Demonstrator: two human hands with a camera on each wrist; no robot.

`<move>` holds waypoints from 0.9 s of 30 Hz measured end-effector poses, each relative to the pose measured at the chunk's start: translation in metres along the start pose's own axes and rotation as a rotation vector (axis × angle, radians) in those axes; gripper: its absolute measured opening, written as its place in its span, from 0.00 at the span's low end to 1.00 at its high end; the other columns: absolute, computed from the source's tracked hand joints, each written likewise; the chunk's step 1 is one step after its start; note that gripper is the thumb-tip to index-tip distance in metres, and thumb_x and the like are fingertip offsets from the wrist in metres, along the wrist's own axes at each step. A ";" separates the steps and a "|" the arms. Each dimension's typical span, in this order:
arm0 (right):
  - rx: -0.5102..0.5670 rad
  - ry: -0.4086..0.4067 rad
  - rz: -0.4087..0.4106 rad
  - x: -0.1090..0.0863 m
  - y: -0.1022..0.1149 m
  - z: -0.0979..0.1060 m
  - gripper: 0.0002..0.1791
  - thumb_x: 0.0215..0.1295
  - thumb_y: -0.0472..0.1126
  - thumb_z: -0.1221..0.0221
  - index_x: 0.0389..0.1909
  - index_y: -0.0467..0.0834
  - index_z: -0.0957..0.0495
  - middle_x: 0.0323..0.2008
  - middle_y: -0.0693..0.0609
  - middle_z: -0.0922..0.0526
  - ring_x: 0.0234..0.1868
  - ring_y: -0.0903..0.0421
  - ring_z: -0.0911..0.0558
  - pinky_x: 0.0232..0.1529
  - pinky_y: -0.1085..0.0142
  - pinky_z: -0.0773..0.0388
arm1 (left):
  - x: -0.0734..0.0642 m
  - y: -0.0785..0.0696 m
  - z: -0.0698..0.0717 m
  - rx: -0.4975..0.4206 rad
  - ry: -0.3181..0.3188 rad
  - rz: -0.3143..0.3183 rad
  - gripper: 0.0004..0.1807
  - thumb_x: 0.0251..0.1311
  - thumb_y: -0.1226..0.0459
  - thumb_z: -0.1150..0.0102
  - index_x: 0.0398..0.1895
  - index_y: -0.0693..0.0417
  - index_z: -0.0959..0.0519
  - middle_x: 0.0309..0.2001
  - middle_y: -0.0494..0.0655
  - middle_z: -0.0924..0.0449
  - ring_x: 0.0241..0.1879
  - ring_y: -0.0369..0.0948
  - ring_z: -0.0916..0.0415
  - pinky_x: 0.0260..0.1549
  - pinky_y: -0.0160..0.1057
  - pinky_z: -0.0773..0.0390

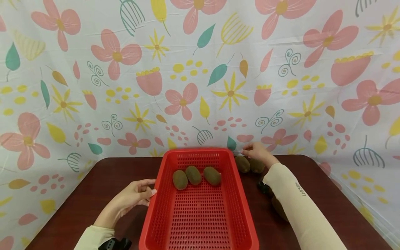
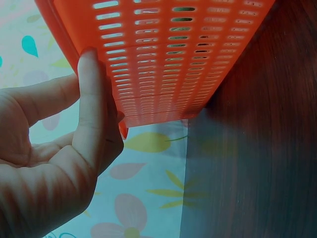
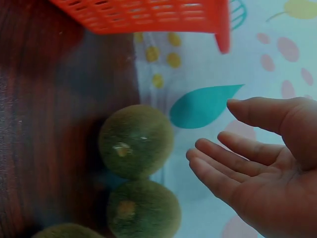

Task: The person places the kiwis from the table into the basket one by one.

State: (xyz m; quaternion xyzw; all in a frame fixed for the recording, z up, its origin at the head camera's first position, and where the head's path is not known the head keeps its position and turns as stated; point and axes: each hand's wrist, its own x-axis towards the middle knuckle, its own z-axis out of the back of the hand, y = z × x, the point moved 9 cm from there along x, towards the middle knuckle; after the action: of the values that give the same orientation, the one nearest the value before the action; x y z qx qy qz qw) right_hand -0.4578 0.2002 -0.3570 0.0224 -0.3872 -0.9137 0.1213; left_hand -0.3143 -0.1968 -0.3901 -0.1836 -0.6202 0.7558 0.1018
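Note:
A red perforated plastic basket (image 1: 200, 215) stands on the table with three kiwis, the middle kiwi (image 1: 193, 175) among them, toward its far end. At its left rim is my left hand (image 1: 132, 198), thumb and index fingertips touching the outside of the basket wall (image 2: 158, 64); its other fingers are partly hidden. My right hand (image 1: 259, 152) hovers near the table's back edge, right of the basket. Its thumb and fingers (image 3: 223, 181) are apart and hold nothing. Closest to it lie two kiwis side by side, a left kiwi (image 1: 242, 164) and a right kiwi (image 1: 257, 166).
Under my right forearm another kiwi (image 1: 279, 208) shows partly, the sleeve hiding the rest. The dark brown table (image 1: 81, 194) ends at a floral cloth (image 1: 200, 86) hanging behind. Wrist cameras, such as the left wrist camera (image 1: 115, 243), sit on both cuffs.

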 end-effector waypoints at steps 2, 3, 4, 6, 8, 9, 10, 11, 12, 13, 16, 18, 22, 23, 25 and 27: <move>-0.047 -0.012 0.013 0.001 -0.002 -0.003 0.23 0.68 0.37 0.45 0.54 0.20 0.30 0.49 0.27 0.23 0.47 0.35 0.21 0.47 0.50 0.22 | 0.000 0.001 0.000 0.000 0.000 0.004 0.37 0.66 0.62 0.42 0.69 0.73 0.45 0.35 0.52 0.24 0.33 0.44 0.21 0.37 0.44 0.18; -0.070 -0.022 0.024 0.002 -0.003 -0.004 0.23 0.67 0.36 0.45 0.53 0.20 0.29 0.49 0.27 0.23 0.47 0.35 0.21 0.48 0.50 0.22 | 0.001 0.001 0.000 0.000 0.002 0.004 0.37 0.66 0.62 0.42 0.70 0.73 0.45 0.35 0.52 0.24 0.33 0.44 0.21 0.37 0.44 0.18; -0.079 -0.029 0.036 0.002 -0.004 -0.005 0.22 0.66 0.35 0.44 0.52 0.19 0.28 0.48 0.26 0.23 0.48 0.34 0.22 0.48 0.48 0.23 | 0.001 0.002 0.000 0.000 0.003 0.001 0.37 0.66 0.62 0.42 0.69 0.73 0.45 0.35 0.52 0.24 0.33 0.44 0.21 0.37 0.44 0.18; -0.081 -0.042 0.052 0.003 -0.006 -0.008 0.21 0.64 0.34 0.43 0.49 0.19 0.27 0.46 0.25 0.22 0.48 0.34 0.22 0.49 0.47 0.23 | 0.001 0.001 -0.001 0.001 0.009 -0.008 0.36 0.66 0.62 0.42 0.69 0.73 0.45 0.35 0.52 0.24 0.33 0.44 0.21 0.37 0.44 0.18; -0.059 -0.049 0.055 0.005 -0.009 -0.011 0.20 0.62 0.33 0.42 0.47 0.18 0.27 0.43 0.26 0.22 0.47 0.34 0.22 0.48 0.48 0.23 | 0.001 0.001 0.000 -0.002 0.008 -0.010 0.36 0.66 0.62 0.43 0.69 0.73 0.46 0.34 0.52 0.24 0.32 0.44 0.21 0.36 0.43 0.18; -0.026 -0.047 0.050 0.007 -0.012 -0.013 0.21 0.61 0.32 0.41 0.46 0.17 0.29 0.41 0.26 0.21 0.45 0.35 0.21 0.47 0.49 0.22 | 0.001 0.001 0.000 -0.001 0.010 -0.013 0.36 0.66 0.62 0.43 0.69 0.73 0.46 0.34 0.52 0.25 0.32 0.44 0.21 0.36 0.43 0.18; -0.005 -0.045 0.044 0.008 -0.014 -0.016 0.21 0.60 0.31 0.41 0.46 0.16 0.29 0.40 0.26 0.21 0.45 0.35 0.21 0.47 0.49 0.22 | 0.002 0.002 0.000 0.000 0.008 -0.013 0.36 0.66 0.62 0.43 0.69 0.74 0.46 0.34 0.51 0.25 0.32 0.44 0.21 0.36 0.43 0.18; 0.003 -0.043 0.030 0.010 -0.016 -0.018 0.21 0.58 0.31 0.40 0.46 0.16 0.29 0.40 0.26 0.22 0.45 0.35 0.22 0.47 0.49 0.23 | 0.001 0.002 0.000 0.002 0.006 -0.010 0.36 0.66 0.62 0.43 0.69 0.73 0.46 0.34 0.52 0.25 0.32 0.44 0.21 0.36 0.43 0.18; 0.012 -0.043 0.017 0.011 -0.017 -0.020 0.22 0.57 0.30 0.40 0.46 0.16 0.30 0.41 0.26 0.22 0.46 0.35 0.22 0.48 0.49 0.23 | 0.001 0.002 0.001 0.004 0.005 -0.010 0.36 0.66 0.62 0.43 0.69 0.73 0.46 0.34 0.52 0.25 0.32 0.44 0.21 0.36 0.43 0.18; 0.006 -0.041 0.009 0.012 -0.019 -0.022 0.22 0.56 0.30 0.39 0.46 0.16 0.30 0.41 0.25 0.22 0.46 0.35 0.22 0.49 0.49 0.24 | 0.001 0.002 0.001 0.007 0.004 -0.009 0.36 0.66 0.62 0.43 0.69 0.73 0.45 0.35 0.52 0.25 0.33 0.44 0.21 0.36 0.44 0.18; -0.073 -0.029 0.003 0.016 -0.020 -0.026 0.23 0.56 0.31 0.38 0.46 0.17 0.29 0.45 0.24 0.23 0.50 0.32 0.24 0.51 0.47 0.25 | 0.001 0.003 0.001 0.010 0.001 -0.001 0.36 0.66 0.62 0.42 0.69 0.73 0.45 0.35 0.53 0.24 0.33 0.45 0.21 0.37 0.44 0.18; -0.119 -0.025 0.014 0.018 -0.020 -0.027 0.23 0.55 0.31 0.38 0.46 0.17 0.28 0.45 0.24 0.23 0.49 0.32 0.24 0.51 0.47 0.25 | 0.001 0.003 0.002 0.010 -0.002 0.002 0.36 0.66 0.62 0.42 0.69 0.72 0.44 0.35 0.53 0.24 0.33 0.45 0.21 0.37 0.45 0.18; -0.164 -0.017 0.033 0.021 -0.022 -0.028 0.23 0.54 0.32 0.37 0.46 0.18 0.27 0.44 0.25 0.22 0.48 0.33 0.23 0.50 0.48 0.24 | 0.001 0.003 0.002 0.008 -0.005 0.004 0.36 0.65 0.61 0.41 0.69 0.72 0.43 0.35 0.53 0.25 0.33 0.44 0.22 0.37 0.45 0.18; -0.167 -0.015 0.029 0.021 -0.022 -0.029 0.24 0.54 0.32 0.36 0.46 0.18 0.27 0.44 0.25 0.22 0.48 0.33 0.22 0.50 0.48 0.24 | 0.001 0.003 0.002 0.009 -0.004 0.003 0.37 0.65 0.61 0.41 0.69 0.72 0.43 0.35 0.53 0.25 0.33 0.44 0.22 0.38 0.45 0.18; -0.170 -0.001 0.013 0.020 -0.023 -0.030 0.25 0.54 0.32 0.36 0.47 0.18 0.27 0.45 0.25 0.23 0.49 0.33 0.23 0.50 0.48 0.24 | 0.002 0.003 0.002 0.009 -0.003 0.001 0.36 0.65 0.61 0.41 0.69 0.72 0.43 0.35 0.53 0.25 0.33 0.45 0.21 0.38 0.45 0.18; -0.160 0.013 -0.018 0.019 -0.023 -0.031 0.26 0.54 0.33 0.35 0.48 0.19 0.28 0.47 0.25 0.24 0.51 0.33 0.24 0.52 0.48 0.26 | 0.002 0.003 0.002 0.009 -0.005 0.000 0.37 0.64 0.61 0.40 0.69 0.72 0.43 0.35 0.53 0.25 0.33 0.45 0.21 0.38 0.45 0.18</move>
State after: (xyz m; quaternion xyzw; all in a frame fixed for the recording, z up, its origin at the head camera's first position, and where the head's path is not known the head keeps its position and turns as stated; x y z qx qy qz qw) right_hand -0.4762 0.1892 -0.3945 0.0219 -0.3119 -0.9426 0.1167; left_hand -0.3167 -0.1989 -0.3930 -0.1811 -0.6170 0.7592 0.1013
